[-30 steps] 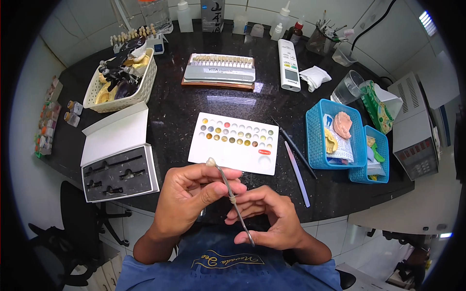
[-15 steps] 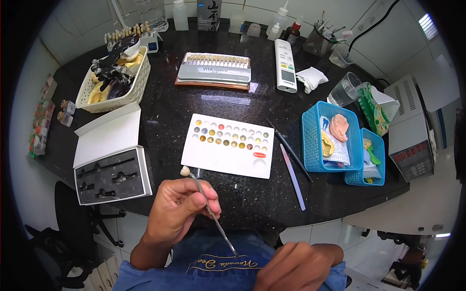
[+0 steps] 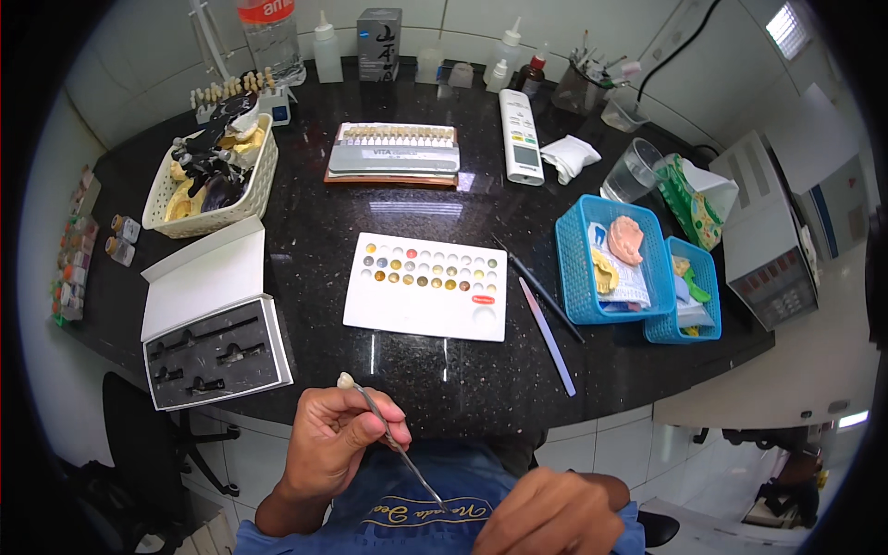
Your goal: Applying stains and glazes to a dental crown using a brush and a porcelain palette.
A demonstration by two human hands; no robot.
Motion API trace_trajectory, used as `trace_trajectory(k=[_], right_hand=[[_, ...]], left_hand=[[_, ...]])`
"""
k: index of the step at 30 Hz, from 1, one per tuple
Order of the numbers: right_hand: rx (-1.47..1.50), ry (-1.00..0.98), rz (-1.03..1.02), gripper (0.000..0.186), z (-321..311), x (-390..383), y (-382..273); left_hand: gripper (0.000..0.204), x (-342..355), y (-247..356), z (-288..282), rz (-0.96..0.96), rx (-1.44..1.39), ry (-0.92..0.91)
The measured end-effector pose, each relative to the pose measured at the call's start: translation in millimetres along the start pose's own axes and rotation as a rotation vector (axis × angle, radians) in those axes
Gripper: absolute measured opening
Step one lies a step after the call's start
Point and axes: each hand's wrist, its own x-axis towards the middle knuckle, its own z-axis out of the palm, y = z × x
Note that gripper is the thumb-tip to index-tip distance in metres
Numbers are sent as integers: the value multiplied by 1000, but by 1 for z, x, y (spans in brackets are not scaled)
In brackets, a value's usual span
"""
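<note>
My left hand (image 3: 338, 442) grips a thin metal instrument (image 3: 393, 442) near its upper end. A small pale tooth-shaped piece (image 3: 346, 379) sits on the tip, just in front of the black counter's front edge (image 3: 444, 407). The handle slants down to the right toward my lap. My right hand (image 3: 546, 513) lies low at the bottom of the view, fingers curled, away from the instrument, with nothing seen in it. Beyond my hands a white palette (image 3: 425, 287) with small wells of colour lies flat on the counter.
An open box with black foam and tools (image 3: 215, 350) is at the left. A white basket (image 3: 215, 180) stands behind it. Two blue baskets (image 3: 610, 268) are at the right, two slim tools (image 3: 546, 319) beside them. A tooth shade guide (image 3: 396, 153), bottles and a glass stand at the back.
My right hand let go of the instrument and dropped toward my lap. My left hand keeps the instrument and has come lower and nearer to me, below the counter edge.
</note>
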Motion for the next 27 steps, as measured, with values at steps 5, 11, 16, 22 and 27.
trace_trajectory(k=[5, 11, 16, 22, 27], right_hand=[[-257, 57, -138, 10, -16, 4, 7], [-492, 182, -210, 13, -32, 13, 25], [-911, 290, 149, 6, -42, 15, 24], [-1559, 119, 543, 7, -64, 13, 25], [-1978, -382, 829, 6, -90, -6, 55]], left_hand=[[24, -4, -3, 2, -35, 9, -20], [22, -13, -7, 2, -124, 10, -85], [17, -17, -14, -4, -154, 9, -121], [14, -28, -19, -8, -194, 8, -102], [17, -29, -21, -5, -236, 81, -78]])
